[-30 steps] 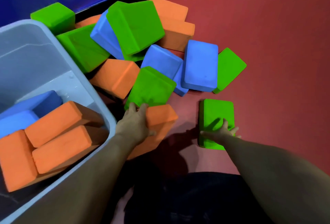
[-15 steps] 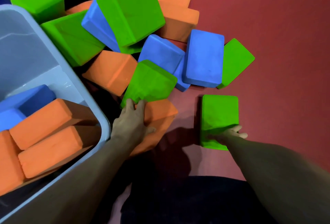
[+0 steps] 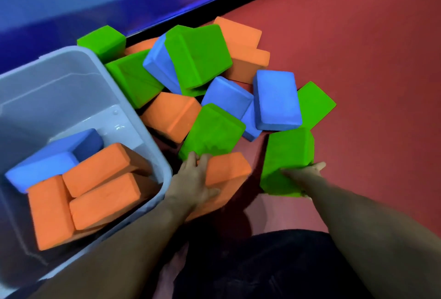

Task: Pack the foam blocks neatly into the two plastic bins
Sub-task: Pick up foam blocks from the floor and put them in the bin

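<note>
Nearest the camera, the person's two forearms reach forward from a dark-clothed lap, one to each block, so that two pieces can be handled in a single reach. The left hand (image 3: 194, 180) lies over the near end of a rectangular orange foam block (image 3: 226, 170), fingers spread across its top and the thumb round its near side; it grips the block, which sits tilted on the red padded floor (image 3: 370, 84) just beside the bin, probably ready to swing leftward. The right hand (image 3: 303, 173) holds the near end of a rectangular green foam block (image 3: 286, 158), which appears tipped up off the floor; the fingers wrap its far side and are mostly hidden, so I cannot tell how tightly they close.

To the left stands the grey plastic bin (image 3: 164, 167), its rim touching the left forearm. Inside, three orange foam blocks (image 3: 100, 189) and one blue foam block (image 3: 45, 162) lie close together at the near end, apparently packed side by side to save room; the far half of the bin shows bare wall. Only this one bin is in view.

Farther off, the loose pile of green, blue and orange foam blocks (image 3: 198, 60) leans against the blue padded wall (image 3: 95, 0), well within arm's reach. Most of the packing remains to be done.
</note>
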### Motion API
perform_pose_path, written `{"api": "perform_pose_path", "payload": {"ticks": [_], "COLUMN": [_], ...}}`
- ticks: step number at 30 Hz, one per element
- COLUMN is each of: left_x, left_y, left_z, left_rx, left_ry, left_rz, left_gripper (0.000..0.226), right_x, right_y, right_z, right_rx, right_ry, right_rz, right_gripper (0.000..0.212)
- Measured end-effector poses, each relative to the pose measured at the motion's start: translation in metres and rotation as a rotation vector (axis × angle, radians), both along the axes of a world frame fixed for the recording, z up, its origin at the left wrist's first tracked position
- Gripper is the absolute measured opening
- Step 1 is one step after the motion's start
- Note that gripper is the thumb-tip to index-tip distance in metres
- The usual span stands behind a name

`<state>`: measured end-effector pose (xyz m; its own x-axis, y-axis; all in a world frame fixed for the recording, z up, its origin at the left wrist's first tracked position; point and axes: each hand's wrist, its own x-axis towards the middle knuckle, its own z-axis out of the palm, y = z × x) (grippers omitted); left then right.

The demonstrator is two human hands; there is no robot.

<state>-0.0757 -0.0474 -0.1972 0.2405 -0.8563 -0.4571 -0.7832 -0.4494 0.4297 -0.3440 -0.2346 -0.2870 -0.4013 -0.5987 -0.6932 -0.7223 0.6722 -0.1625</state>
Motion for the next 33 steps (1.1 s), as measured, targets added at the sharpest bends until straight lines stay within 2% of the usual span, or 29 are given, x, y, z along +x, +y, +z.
{"api": "perform_pose_path", "payload": {"ticks": [2, 5, 9, 12, 15, 22, 26, 28, 30, 31, 33], "left_x": [0.004, 0.015, 0.032, 0.053, 0.082, 0.174, 0.225, 0.238, 0.247, 0.251, 0.258], "left_y": [0.002, 0.002, 0.019, 0.043, 0.074, 0.168, 0.22, 0.236, 0.244, 0.246, 0.247], "left_z": [0.01, 0.042, 0.09, 0.117, 0.138, 0.182, 0.184, 0.182, 0.178, 0.175, 0.171], "left_rx": [-0.074, -0.176, -0.304, -0.372, -0.481, -0.722, -0.823, -0.806, -0.823, -0.845, -0.878], "left_ry": [0.045, 0.007, -0.028, -0.009, 0.097, 0.056, 0.069, 0.074, 0.067, 0.064, 0.062], "left_rz": [-0.017, 0.007, 0.09, 0.192, 0.381, 0.772, 1.062, 1.208, 1.292, 1.308, 1.31], "left_gripper": [0.095, 0.096, 0.096, 0.095, 0.092, 0.09, 0.085, 0.085, 0.085, 0.085, 0.083], "right_x": [0.005, 0.02, 0.04, 0.067, 0.102, 0.21, 0.289, 0.324, 0.353, 0.365, 0.387], "right_y": [-0.008, -0.012, -0.004, 0.003, 0.019, 0.094, 0.139, 0.162, 0.176, 0.179, 0.183], "right_z": [0.012, 0.04, 0.091, 0.131, 0.176, 0.255, 0.263, 0.259, 0.247, 0.239, 0.225], "right_rx": [-0.062, -0.145, -0.246, -0.373, -0.522, -0.765, -0.706, -0.569, -0.44, -0.371, -0.265], "right_ry": [-0.057, -0.148, -0.196, -0.177, -0.208, -0.471, -0.657, -0.759, -0.811, -0.833, -0.882], "right_rz": [-0.132, -0.239, -0.206, -0.108, 0.046, 0.318, 0.424, 0.371, 0.319, 0.291, 0.201], "right_gripper": [0.148, 0.128, 0.116, 0.103, 0.095, 0.086, 0.086, 0.067, 0.037, 0.031, 0.037]}}
